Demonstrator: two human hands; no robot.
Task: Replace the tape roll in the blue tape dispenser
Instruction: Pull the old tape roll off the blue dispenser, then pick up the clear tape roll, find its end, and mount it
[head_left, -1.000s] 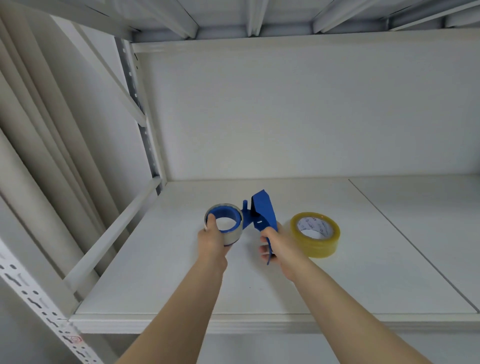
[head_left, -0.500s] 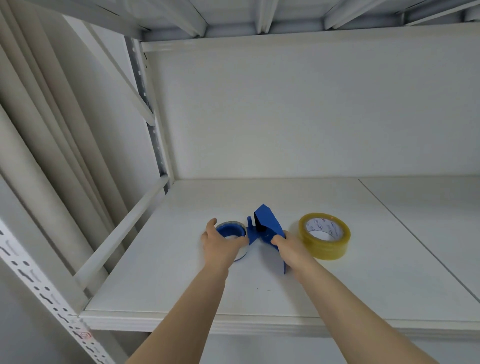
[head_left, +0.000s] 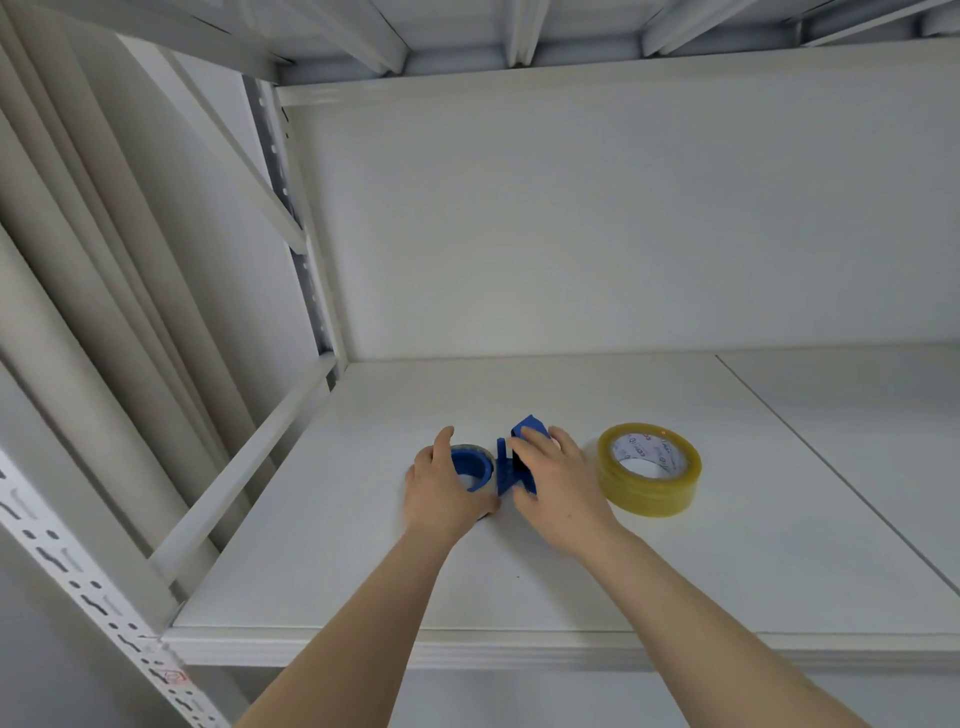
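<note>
Both bare forearms reach forward toward 12 o'clock, hands side by side.
Left hand (head_left: 441, 491): palm down, fingers curled, thumb raised toward 12 o'clock. Right hand (head_left: 558, 480): palm down, fingers extended toward 11 o'clock, at 3 o'clock of the left.

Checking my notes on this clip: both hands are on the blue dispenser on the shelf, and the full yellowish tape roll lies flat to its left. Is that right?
Not quite. In the head view the yellowish tape roll lies flat to the right of the blue dispenser, beyond the right hand, not to its left. The left hand is at the dispenser's round end, on the shelf.
</note>
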